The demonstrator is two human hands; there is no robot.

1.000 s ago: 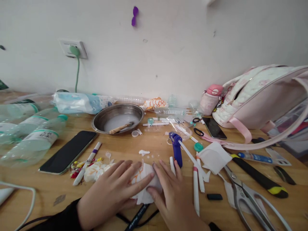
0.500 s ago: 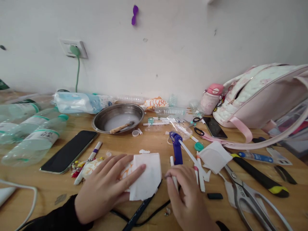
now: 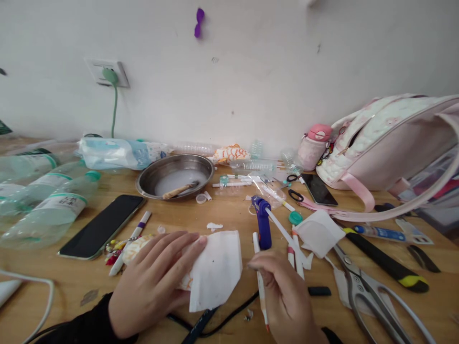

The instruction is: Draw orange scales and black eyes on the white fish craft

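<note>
My left hand (image 3: 154,282) is wrapped over a white, rounded paper-covered form with orange markings (image 3: 134,249), most of it hidden under the palm. A blank white paper flap (image 3: 217,272) spreads out from its right end, beyond my thumb. To the right, my right hand (image 3: 287,296) is closed, thumb and index finger pressed together. Whatever it pinches, if anything, is too small to make out. Beside its fingertips lies a white marker (image 3: 259,282) with an orange-red end. A blue glue gun (image 3: 264,224) rests just behind that hand.
A metal bowl (image 3: 150,184) stands at the back, plastic bottles (image 3: 60,210) and a black phone (image 3: 102,227) to the left. On the right are metal scissors (image 3: 358,282), a black-yellow cutter (image 3: 387,260) and a pink backpack (image 3: 387,148). A black cable (image 3: 236,310) runs near my hands.
My left thumb has drawn back up and left, showing more of the white paper flap, which has swung lower. My right hand has shifted slightly down and right, uncovering more of the marker.
</note>
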